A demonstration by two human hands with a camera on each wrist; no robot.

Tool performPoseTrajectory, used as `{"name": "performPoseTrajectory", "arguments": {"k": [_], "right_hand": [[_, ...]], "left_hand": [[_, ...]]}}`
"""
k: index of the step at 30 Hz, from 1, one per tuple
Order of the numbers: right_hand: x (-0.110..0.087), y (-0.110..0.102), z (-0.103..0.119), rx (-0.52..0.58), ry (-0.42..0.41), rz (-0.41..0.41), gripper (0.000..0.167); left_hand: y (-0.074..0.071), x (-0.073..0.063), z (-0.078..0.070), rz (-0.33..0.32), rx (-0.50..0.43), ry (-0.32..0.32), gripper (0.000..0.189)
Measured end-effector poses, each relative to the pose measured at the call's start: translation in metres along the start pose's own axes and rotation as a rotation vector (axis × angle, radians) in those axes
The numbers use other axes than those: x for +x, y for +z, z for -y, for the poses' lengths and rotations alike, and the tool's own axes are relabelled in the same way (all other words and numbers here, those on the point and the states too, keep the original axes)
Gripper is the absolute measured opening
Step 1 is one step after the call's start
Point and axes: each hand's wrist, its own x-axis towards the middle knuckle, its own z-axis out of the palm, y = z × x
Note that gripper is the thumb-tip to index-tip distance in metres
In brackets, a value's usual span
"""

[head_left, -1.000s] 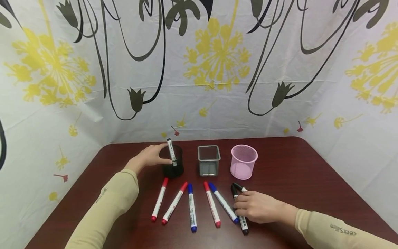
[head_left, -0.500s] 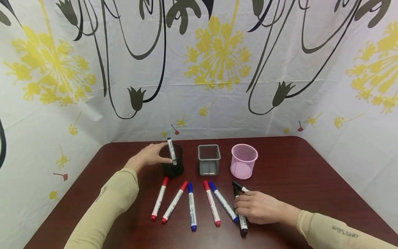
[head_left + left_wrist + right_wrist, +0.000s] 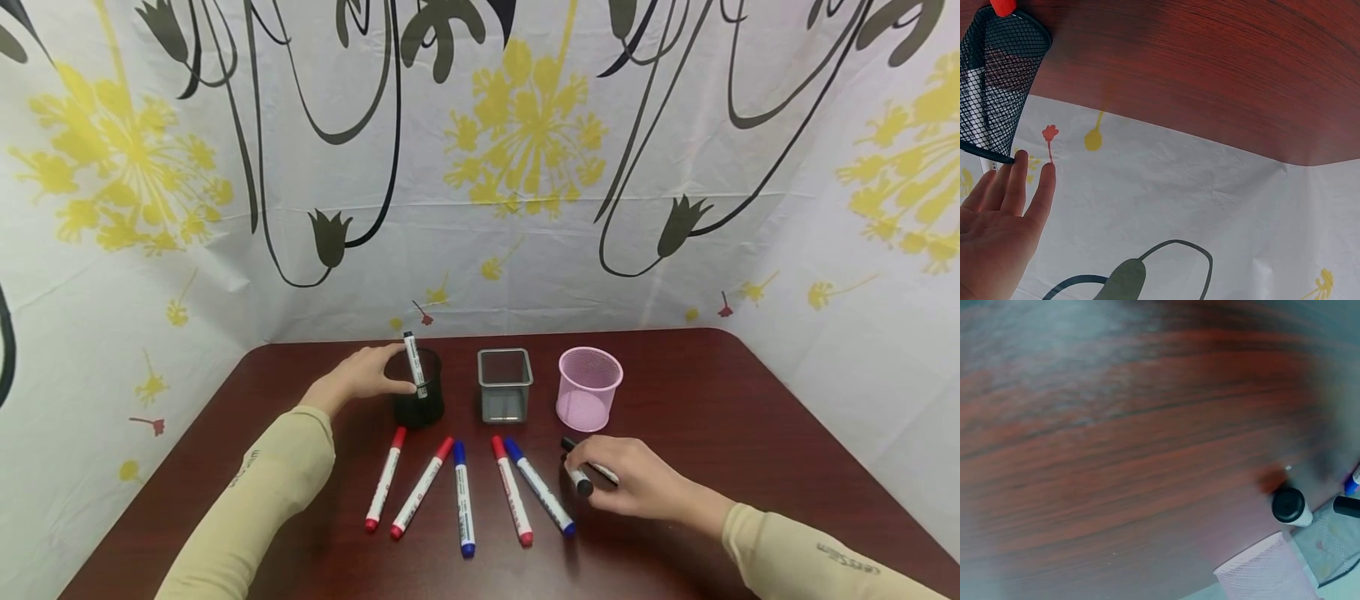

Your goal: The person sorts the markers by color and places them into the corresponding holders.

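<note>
In the head view my left hand [image 3: 362, 372] rests at the rim of a black mesh pen cup [image 3: 420, 412], thumb on the near side. A black-capped whiteboard marker [image 3: 415, 362] stands in that cup. The left wrist view shows straight fingers [image 3: 1040, 199] beside the mesh. My right hand [image 3: 633, 482] pinches a black whiteboard marker [image 3: 581, 482], its black end tilted toward me. Another black marker [image 3: 602, 472] lies by the fingers, partly covered. In the right wrist view the held marker's round black end [image 3: 1288, 505] shows; the hand itself is hardly visible.
Red markers [image 3: 386, 479] and blue markers [image 3: 464, 500] lie in a row on the dark wooden table [image 3: 697, 400]. Behind them stand a grey square mesh holder [image 3: 504, 407] and a pink mesh cup [image 3: 584, 412]. Printed cloth [image 3: 420, 167] hangs around the table.
My right hand has picked up the nearer black marker and turned it, moving slightly up and away. The left hand stays at the black cup.
</note>
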Motion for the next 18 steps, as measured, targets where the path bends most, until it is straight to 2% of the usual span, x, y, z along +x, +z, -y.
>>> {"name": "performPoseTrajectory", "arguments": {"k": [4,11,18], "right_hand": [[0.003,-0.003,0.003,0.054,0.100,-0.043,0.029],[0.026,-0.015,0.023,0.182,0.152,-0.142,0.034],[0.041,-0.024,0.038,0.253,0.262,-0.155,0.033]], "left_hand": [[0.000,0.000,0.000,0.001,0.002,0.002,0.081],[0.001,0.000,0.002,-0.002,-0.002,0.002,0.082],[0.001,0.000,0.002,0.003,-0.009,-0.004,0.083]]}}
